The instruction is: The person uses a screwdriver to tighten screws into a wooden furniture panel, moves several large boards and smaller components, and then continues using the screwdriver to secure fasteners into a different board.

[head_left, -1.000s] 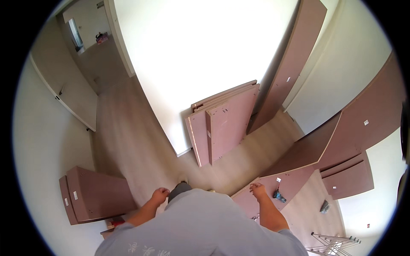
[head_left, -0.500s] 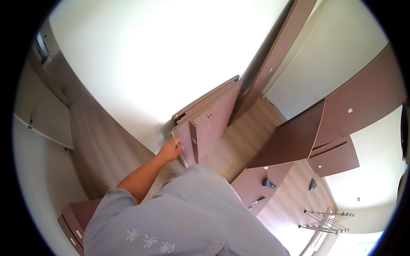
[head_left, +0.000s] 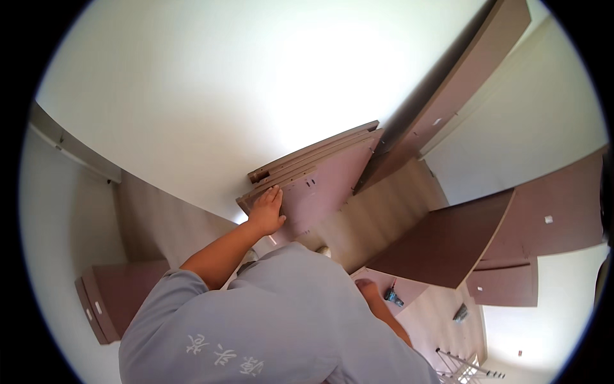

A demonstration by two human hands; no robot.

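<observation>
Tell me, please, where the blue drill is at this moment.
In the head view, the blue drill lies low and right of centre, on a pinkish panel, just to the right of the person's right hand.

We wear a loose grey shirt (head_left: 275,313), softly creased, with short sleeves (head_left: 182,291). On the shirt's left side, three white characters (head_left: 225,354) form a slanting row. Beyond the shirt's sleeves, our forearms (head_left: 220,256) are bare, and so are our left hand (head_left: 267,214) and right hand (head_left: 366,288).
</observation>
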